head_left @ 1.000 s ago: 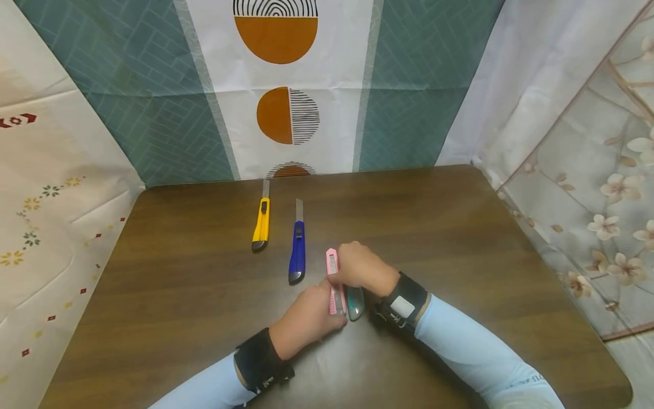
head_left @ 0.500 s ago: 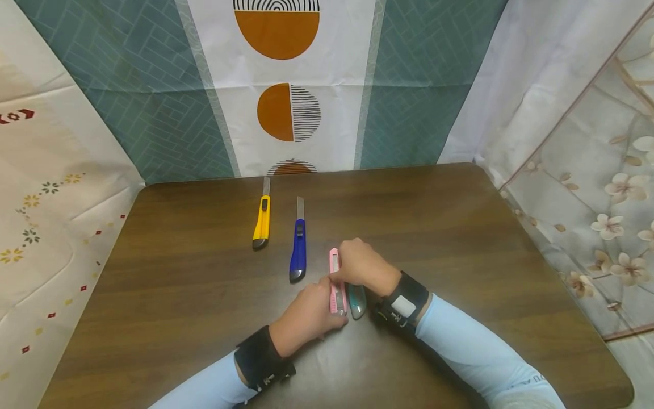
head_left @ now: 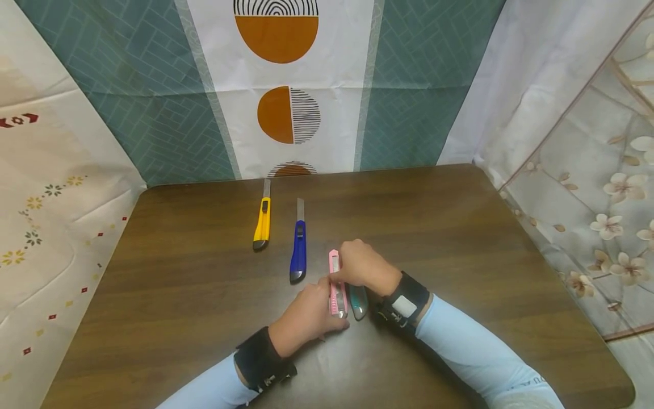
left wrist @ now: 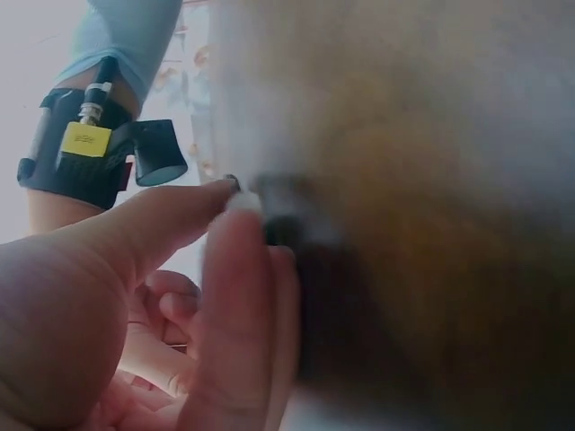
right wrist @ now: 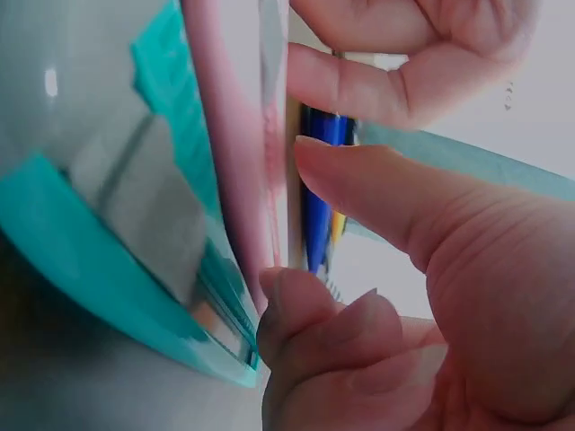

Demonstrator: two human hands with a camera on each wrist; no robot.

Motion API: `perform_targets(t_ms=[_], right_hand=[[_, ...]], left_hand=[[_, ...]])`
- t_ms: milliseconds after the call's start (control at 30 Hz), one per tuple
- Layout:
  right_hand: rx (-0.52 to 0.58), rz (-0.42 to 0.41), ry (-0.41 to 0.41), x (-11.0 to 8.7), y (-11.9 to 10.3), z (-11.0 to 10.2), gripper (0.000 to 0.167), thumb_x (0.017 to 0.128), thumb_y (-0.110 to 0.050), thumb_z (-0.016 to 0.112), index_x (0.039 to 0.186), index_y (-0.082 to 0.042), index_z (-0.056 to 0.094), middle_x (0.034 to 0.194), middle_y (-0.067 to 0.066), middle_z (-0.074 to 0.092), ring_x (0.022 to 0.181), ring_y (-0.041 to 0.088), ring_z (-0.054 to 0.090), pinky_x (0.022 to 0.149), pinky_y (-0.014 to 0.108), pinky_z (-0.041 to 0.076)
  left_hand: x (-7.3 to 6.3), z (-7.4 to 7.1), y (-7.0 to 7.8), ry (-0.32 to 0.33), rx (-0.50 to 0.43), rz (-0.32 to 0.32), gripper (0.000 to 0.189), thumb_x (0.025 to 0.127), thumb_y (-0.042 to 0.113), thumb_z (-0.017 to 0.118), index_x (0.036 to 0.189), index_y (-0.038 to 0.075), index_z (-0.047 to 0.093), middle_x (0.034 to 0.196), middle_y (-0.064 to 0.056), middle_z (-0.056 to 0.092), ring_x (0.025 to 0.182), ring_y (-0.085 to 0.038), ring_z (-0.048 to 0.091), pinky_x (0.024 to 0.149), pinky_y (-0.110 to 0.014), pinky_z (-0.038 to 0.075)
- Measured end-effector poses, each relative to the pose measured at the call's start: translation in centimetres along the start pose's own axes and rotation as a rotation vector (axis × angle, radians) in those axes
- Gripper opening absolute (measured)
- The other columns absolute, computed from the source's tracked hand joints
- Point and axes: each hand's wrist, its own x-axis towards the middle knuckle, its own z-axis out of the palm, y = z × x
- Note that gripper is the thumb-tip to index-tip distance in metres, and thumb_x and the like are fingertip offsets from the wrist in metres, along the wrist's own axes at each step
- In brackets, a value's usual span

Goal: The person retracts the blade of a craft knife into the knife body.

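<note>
A pink snap-off utility knife (head_left: 334, 261) lies between both hands near the middle of the table; no extended blade shows. My left hand (head_left: 304, 315) holds its near part between thumb and index finger. From the other side, my right hand (head_left: 365, 266) grips its middle, with the thumb (right wrist: 359, 184) and curled fingers at its edge in the right wrist view. Just right of it lies a teal utility knife (head_left: 357, 301), its far part hidden under my right hand. The left wrist view is blurred, and the pink knife cannot be made out there.
To the left lie a blue utility knife (head_left: 298, 244) and, farther back, a yellow utility knife (head_left: 263, 218), both with blades extended away from me. The brown table (head_left: 179, 272) meets a patterned cloth (head_left: 337, 125) at its back edge, with more cloth at both sides.
</note>
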Motion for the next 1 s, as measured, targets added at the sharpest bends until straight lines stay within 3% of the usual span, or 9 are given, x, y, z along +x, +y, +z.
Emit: perform_targets(t_ms=[100, 200, 333, 400, 500, 567, 633, 833, 1000], right_hand=[[-0.006, -0.015, 0.04, -0.2, 0.5, -0.5, 0.042, 0.085, -0.04, 0.082, 0.062, -0.014, 0.059, 0.053, -0.005, 0.046, 0.047, 0.01, 0.048, 0.042, 0.021, 0.036], [-0.003, -0.019, 0.089, -0.4, 1.0, -1.3, 0.048, 0.088, -0.045, 0.079, 0.059, -0.014, 0.056, 0.051, -0.007, 0.041, 0.045, 0.009, 0.042, 0.041, 0.021, 0.031], [0.019, -0.022, 0.156, -0.5, 1.3, -2.3, 0.045, 0.089, -0.047, 0.078, 0.064, -0.013, 0.06, 0.053, -0.006, 0.045, 0.048, 0.01, 0.045, 0.044, 0.023, 0.032], [0.03, -0.028, 0.178, -0.5, 1.2, -2.7, 0.042, 0.089, -0.047, 0.078, 0.068, -0.013, 0.062, 0.056, -0.004, 0.05, 0.05, 0.011, 0.047, 0.045, 0.024, 0.035], [0.046, -0.04, 0.176, -0.6, 1.1, -2.9, 0.037, 0.088, -0.046, 0.078, 0.076, -0.014, 0.065, 0.06, -0.003, 0.057, 0.054, 0.012, 0.052, 0.048, 0.025, 0.041], [0.055, -0.045, 0.161, -0.6, 1.0, -2.7, 0.034, 0.088, -0.046, 0.078, 0.08, -0.015, 0.066, 0.063, -0.003, 0.06, 0.056, 0.012, 0.055, 0.05, 0.026, 0.044], [0.064, -0.047, 0.151, -0.6, 1.1, -2.6, 0.033, 0.088, -0.046, 0.078, 0.083, -0.015, 0.068, 0.064, -0.003, 0.06, 0.058, 0.012, 0.055, 0.051, 0.026, 0.044], [0.083, -0.049, 0.156, -0.3, 1.9, -2.6, 0.031, 0.089, -0.044, 0.078, 0.085, -0.014, 0.07, 0.063, -0.003, 0.06, 0.058, 0.013, 0.055, 0.051, 0.026, 0.045], [0.132, -0.07, 0.141, 0.9, 3.1, -2.7, 0.031, 0.091, -0.044, 0.075, 0.083, -0.014, 0.072, 0.069, -0.003, 0.064, 0.061, 0.013, 0.057, 0.052, 0.026, 0.046]], left_hand=[[0.0, -0.7, -0.5, 0.009, -0.046, -0.022, 0.054, 0.08, 0.025, 0.088, 0.116, -0.003, 0.059, 0.083, -0.01, 0.068, 0.046, -0.01, 0.059, 0.043, -0.026, 0.051], [0.4, -2.6, -1.4, 0.072, -0.057, -0.081, 0.03, 0.091, 0.027, 0.079, 0.092, 0.002, 0.061, 0.064, -0.004, 0.061, 0.043, -0.013, 0.059, 0.042, -0.026, 0.05], [2.0, -6.3, -3.0, 0.227, 0.017, -0.146, 0.024, 0.097, 0.028, 0.072, 0.091, 0.006, 0.064, 0.063, -0.004, 0.062, 0.044, -0.016, 0.059, 0.042, -0.027, 0.051], [3.0, -7.8, -3.9, 0.254, 0.049, -0.188, 0.026, 0.096, 0.031, 0.073, 0.096, 0.006, 0.064, 0.069, -0.007, 0.063, 0.048, -0.019, 0.059, 0.044, -0.027, 0.052], [4.0, -9.0, -5.0, 0.185, 0.079, -0.269, 0.037, 0.092, 0.035, 0.078, 0.106, 0.005, 0.06, 0.079, -0.01, 0.064, 0.055, -0.02, 0.061, 0.049, -0.026, 0.054], [4.5, -9.2, -5.4, 0.107, 0.067, -0.324, 0.043, 0.089, 0.036, 0.081, 0.108, 0.005, 0.056, 0.083, -0.011, 0.064, 0.058, -0.021, 0.063, 0.052, -0.025, 0.057], [4.9, -9.1, -5.5, 0.054, 0.068, -0.341, 0.045, 0.088, 0.033, 0.083, 0.108, 0.004, 0.056, 0.084, -0.012, 0.066, 0.058, -0.021, 0.065, 0.052, -0.025, 0.058], [6.4, -8.6, -4.2, -0.008, 0.103, -0.3, 0.037, 0.089, 0.024, 0.082, 0.108, -0.002, 0.062, 0.081, -0.014, 0.07, 0.052, -0.021, 0.068, 0.05, -0.027, 0.059], [7.2, -7.9, -3.5, -0.019, 0.086, -0.231, 0.04, 0.092, 0.019, 0.078, 0.118, -0.001, 0.055, 0.09, -0.017, 0.068, 0.052, -0.021, 0.068, 0.048, -0.028, 0.059]])
